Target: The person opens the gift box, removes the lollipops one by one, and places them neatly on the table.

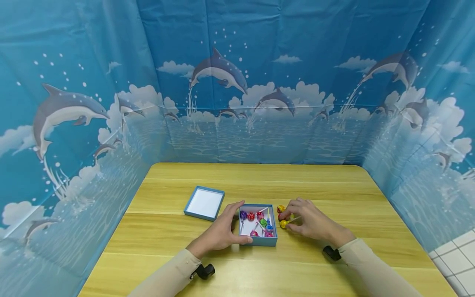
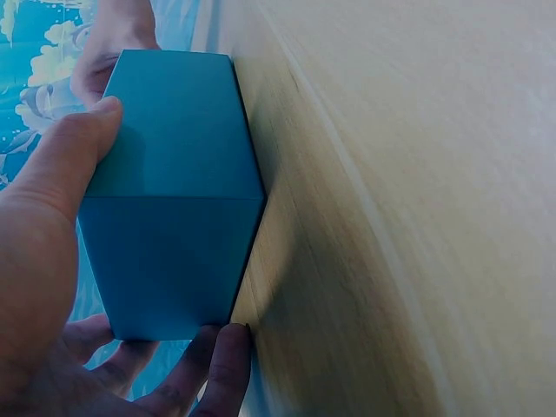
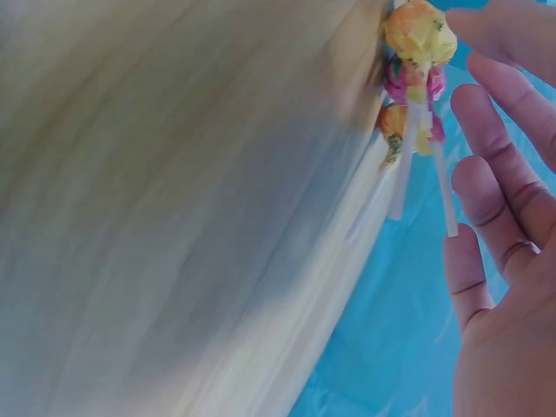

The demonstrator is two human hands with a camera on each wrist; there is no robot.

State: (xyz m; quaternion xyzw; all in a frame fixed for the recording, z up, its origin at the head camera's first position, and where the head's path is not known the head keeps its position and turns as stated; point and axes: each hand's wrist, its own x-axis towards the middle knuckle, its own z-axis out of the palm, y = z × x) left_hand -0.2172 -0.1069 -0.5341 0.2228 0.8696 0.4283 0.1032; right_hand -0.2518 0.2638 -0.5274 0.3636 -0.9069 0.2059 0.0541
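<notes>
A shallow blue box (image 1: pixel 259 241) with a white inside sits on the table and holds several wrapped lollipops (image 1: pixel 250 216) in purple, red, green, blue and pink. My left hand (image 1: pixel 221 232) grips the box from its left, thumb along the front wall and fingers round toward the back. Just right of the box, my right hand (image 1: pixel 311 218) hovers over a small group of lollipops, its fingers slightly bent. In the right wrist view a fingertip is right at a yellow lollipop (image 3: pixel 420 35). Behind that one are a pink lollipop (image 3: pixel 397 81) and an orange-yellow one (image 3: pixel 392 122).
A square blue box lid (image 1: pixel 205 203) lies with its white inside up, behind and left of the box. The wooden table (image 1: pixel 156 255) is enclosed by blue dolphin-print curtains (image 1: pixel 245 136). White tiles (image 1: pixel 456 253) show at the far right.
</notes>
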